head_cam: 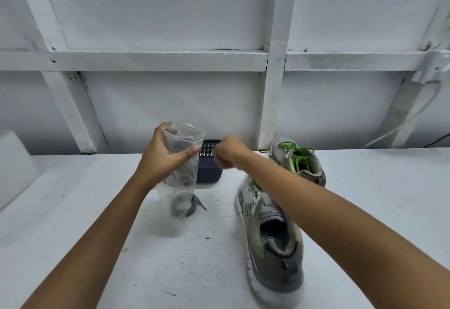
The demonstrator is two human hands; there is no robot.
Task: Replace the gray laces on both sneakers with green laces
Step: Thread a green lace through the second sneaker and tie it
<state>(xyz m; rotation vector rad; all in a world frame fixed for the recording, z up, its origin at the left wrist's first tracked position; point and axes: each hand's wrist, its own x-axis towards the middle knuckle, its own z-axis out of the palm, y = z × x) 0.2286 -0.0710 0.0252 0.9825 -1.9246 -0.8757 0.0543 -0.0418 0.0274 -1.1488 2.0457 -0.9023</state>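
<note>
Head view: white table [80, 211], white wall [170, 101]; left grip [163, 160] around clear bag [186, 138], right grip [227, 153] unclear.

Dark blue perforated basket [209, 174] on white table [73, 211] against white framed wall [170, 97]

Both bare arms reach forward from the lower corners and converge mid-frame. The left hand [168, 156] is raised, fingers and thumb curled round a clear plastic bag [184, 139], gripping it just below its open mouth. The right hand [227, 154] sits just beside it at the same height, knuckles up, fingers curled into a fist. It's blurred, so whether it pinches anything can't be told.
</note>
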